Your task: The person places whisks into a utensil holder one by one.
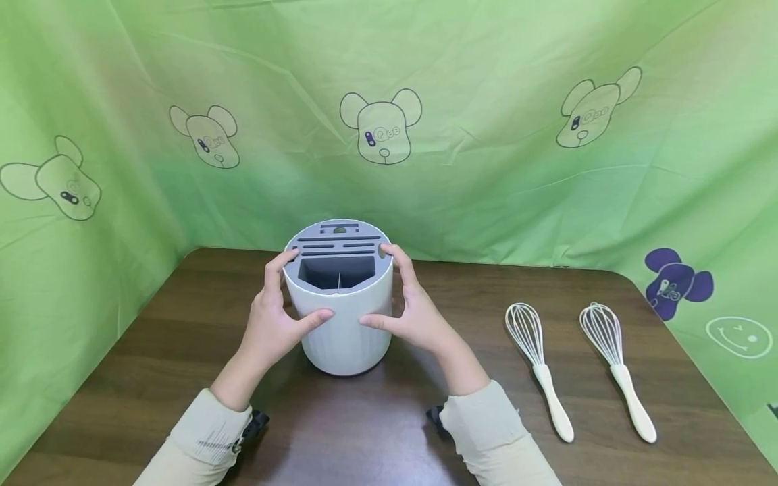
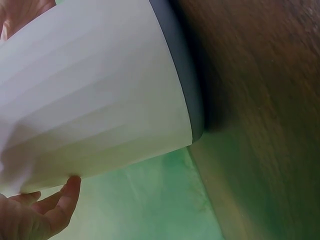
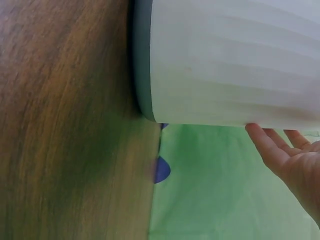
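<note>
A white, round knife and utensil holder (image 1: 346, 331) stands upright on the table, with a grey slotted lid (image 1: 340, 246) that has a large divided opening at its front. My left hand (image 1: 276, 317) grips its left side, thumb across the front and forefinger at the lid's rim. On the opposite side my right hand (image 1: 419, 307) holds it the same way. In the left wrist view the holder's ribbed wall (image 2: 110, 100) and grey base show, with fingertips (image 2: 73, 185) against the wall. Fingertips (image 3: 254, 131) also touch the wall in the right wrist view.
Two whisks with white handles lie on the right of the brown wooden table (image 1: 352, 432): a nearer whisk (image 1: 550, 391) and a farther-right whisk (image 1: 626, 388). A green cloth (image 1: 292, 169) with printed bear heads hangs behind and along both sides.
</note>
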Demonstrator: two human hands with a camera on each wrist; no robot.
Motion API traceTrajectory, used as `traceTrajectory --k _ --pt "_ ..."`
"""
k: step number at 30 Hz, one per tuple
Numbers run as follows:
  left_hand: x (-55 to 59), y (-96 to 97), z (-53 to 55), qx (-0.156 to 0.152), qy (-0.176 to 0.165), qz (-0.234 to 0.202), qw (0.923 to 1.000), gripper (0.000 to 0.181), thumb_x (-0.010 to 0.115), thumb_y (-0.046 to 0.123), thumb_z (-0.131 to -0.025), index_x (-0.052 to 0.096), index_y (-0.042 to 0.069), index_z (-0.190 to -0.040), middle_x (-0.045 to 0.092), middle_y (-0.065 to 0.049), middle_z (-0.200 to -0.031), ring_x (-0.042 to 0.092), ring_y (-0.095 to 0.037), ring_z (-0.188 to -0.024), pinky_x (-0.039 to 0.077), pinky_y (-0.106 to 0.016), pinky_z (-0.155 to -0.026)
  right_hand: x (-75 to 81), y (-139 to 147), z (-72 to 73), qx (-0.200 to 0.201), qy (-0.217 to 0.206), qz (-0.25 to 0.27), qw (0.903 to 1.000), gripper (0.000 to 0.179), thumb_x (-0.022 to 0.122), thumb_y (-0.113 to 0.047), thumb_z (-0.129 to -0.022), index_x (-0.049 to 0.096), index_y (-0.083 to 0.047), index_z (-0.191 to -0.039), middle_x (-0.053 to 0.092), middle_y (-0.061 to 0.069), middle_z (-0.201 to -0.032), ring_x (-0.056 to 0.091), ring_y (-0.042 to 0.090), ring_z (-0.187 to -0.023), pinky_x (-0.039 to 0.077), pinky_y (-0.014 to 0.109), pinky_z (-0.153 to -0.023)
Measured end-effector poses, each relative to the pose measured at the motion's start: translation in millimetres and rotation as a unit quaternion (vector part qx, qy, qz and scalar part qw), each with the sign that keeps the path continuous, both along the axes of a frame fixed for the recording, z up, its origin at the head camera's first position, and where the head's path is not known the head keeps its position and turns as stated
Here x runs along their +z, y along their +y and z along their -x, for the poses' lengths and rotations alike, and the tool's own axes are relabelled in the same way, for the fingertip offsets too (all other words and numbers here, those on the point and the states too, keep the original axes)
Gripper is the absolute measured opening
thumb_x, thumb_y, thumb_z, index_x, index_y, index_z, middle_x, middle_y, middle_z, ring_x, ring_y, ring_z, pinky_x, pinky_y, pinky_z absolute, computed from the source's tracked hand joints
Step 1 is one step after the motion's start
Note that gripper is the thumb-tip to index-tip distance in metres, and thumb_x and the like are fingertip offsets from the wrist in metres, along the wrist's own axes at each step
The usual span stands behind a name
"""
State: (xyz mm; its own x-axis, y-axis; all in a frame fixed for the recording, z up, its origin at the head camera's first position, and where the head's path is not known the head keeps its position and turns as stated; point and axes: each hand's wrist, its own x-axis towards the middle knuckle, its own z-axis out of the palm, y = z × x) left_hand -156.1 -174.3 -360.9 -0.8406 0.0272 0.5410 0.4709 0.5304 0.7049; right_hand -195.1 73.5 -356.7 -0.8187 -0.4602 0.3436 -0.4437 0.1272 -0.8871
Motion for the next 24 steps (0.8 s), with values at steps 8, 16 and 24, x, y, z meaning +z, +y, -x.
traceTrajectory --k 8,16,24 --pt "-1.0 3.6 0.5 -0.009 0.007 0.000 0.9999 0.102 0.090 0.019 -0.070 0.027 0.023 -0.151 0.055 -0.010 -0.140 0.063 -0.023 -0.115 0.057 -0.046 -0.090 -1.9 4 -0.1 -0.001 0.008 0.006 0.9999 0.105 0.085 -0.008 -0.076 0.019 -0.039 -0.151 0.035 0.005 -0.149 0.045 0.025 -0.131 0.050 0.054 -0.098" --pt "-2.7 6.8 -5.0 -0.007 0.007 0.005 0.9999 0.104 0.091 0.020 -0.070 0.027 0.023 -0.151 0.054 -0.010 -0.141 0.062 -0.023 -0.116 0.058 -0.046 -0.089 -1.1 8 -7.3 -0.009 0.009 -0.007 0.9999 0.104 0.086 -0.013 -0.076 0.019 -0.039 -0.151 0.033 0.003 -0.151 0.038 0.026 -0.137 0.049 0.056 -0.101" --pt "-2.6 11.6 -8.6 0.000 0.005 0.005 1.0000 0.104 0.091 0.021 -0.068 0.027 0.022 -0.151 0.053 -0.010 -0.142 0.062 -0.022 -0.115 0.059 -0.044 -0.088 0.1 12 -12.2 -0.003 0.015 -0.002 0.9999 0.104 0.086 -0.011 -0.076 0.019 -0.035 -0.152 0.036 0.005 -0.149 0.045 0.025 -0.131 0.051 0.052 -0.098"
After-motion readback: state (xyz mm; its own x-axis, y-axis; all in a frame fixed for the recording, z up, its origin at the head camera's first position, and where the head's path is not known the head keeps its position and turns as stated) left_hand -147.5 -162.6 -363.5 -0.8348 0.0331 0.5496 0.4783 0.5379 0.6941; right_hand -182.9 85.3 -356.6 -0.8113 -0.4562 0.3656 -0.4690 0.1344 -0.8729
